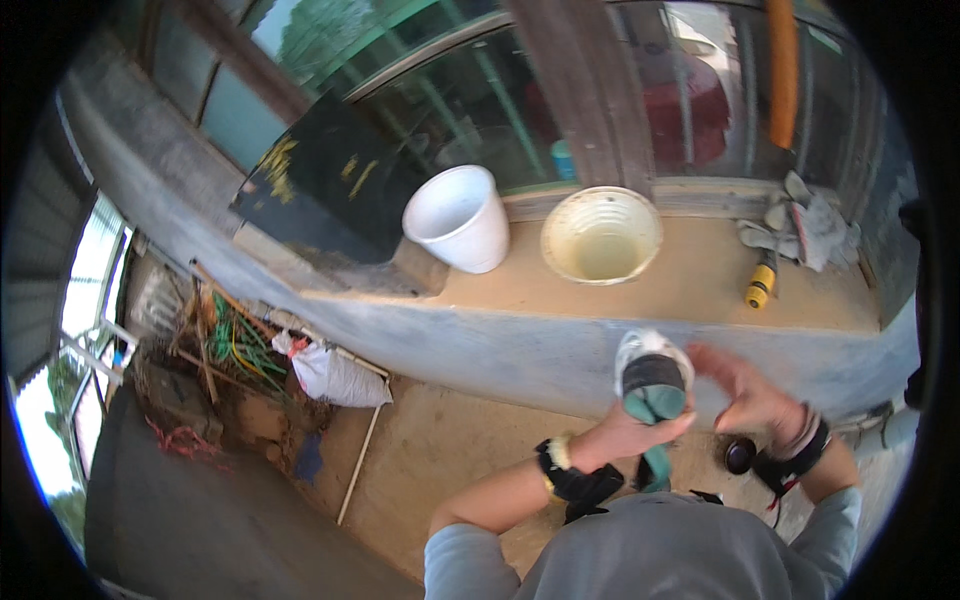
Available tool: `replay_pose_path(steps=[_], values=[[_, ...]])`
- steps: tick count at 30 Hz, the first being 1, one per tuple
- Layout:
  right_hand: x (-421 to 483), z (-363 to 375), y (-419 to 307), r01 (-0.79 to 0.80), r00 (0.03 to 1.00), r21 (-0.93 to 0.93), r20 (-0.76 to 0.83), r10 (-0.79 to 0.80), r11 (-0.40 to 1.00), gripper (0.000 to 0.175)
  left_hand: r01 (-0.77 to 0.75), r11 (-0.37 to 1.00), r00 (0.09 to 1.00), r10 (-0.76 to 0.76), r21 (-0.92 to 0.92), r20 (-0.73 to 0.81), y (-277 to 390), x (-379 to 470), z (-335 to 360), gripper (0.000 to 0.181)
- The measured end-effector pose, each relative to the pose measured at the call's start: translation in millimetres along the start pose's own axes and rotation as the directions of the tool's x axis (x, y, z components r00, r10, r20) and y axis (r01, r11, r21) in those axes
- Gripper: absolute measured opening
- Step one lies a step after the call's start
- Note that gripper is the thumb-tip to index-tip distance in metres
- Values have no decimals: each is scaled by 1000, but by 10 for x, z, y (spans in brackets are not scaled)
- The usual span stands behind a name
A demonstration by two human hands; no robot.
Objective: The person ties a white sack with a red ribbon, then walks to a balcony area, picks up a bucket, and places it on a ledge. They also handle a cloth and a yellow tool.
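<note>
My left hand is closed around a rolled strip or tube of green and black material, with a white, partly blurred piece at its far end. From its underside a green strap hangs down. Close by on the right, my right hand is blurred, its fingers apart and holding nothing. Beyond the hands, on the window ledge, stand a white plastic bucket and a cream plastic basin with some liquid in it.
A yellow-handled screwdriver and grey work gloves lie at the ledge's right. A dark board stands left of the bucket. Below the wall are a white sack, a white pipe, sticks and a round dark object on the floor.
</note>
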State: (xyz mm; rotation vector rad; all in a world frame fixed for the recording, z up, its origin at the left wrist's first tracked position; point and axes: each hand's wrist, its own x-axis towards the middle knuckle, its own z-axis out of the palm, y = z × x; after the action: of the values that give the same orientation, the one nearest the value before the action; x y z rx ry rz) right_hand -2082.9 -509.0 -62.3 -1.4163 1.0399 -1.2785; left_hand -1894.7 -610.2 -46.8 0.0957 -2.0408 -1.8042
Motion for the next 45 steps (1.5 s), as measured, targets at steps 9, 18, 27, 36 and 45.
replay_pose_path(steps=[9,18,27,36,45], values=[[294,1099,-26,-90,995,-40,-53,88,995,57,-310,940,926,332,142,-180,148,-317,-284,37],[119,1364,-622,-330,942,-443,-216,257,834,12,17,967,965,50,-252,259,158,-731,-575,50],[-61,517,-1764,-289,854,-877,-417,-311,383,14,215,956,912,-124,-198,392,-115,-933,-823,51],[227,-1085,-1917,-347,850,-773,-19,-527,-532,48,238,932,971,-221,-273,93,-251,-814,-878,44],[511,-2060,-802,-152,981,-972,-128,-143,-177,56,352,864,929,-369,-360,22,-480,-587,-535,55]])
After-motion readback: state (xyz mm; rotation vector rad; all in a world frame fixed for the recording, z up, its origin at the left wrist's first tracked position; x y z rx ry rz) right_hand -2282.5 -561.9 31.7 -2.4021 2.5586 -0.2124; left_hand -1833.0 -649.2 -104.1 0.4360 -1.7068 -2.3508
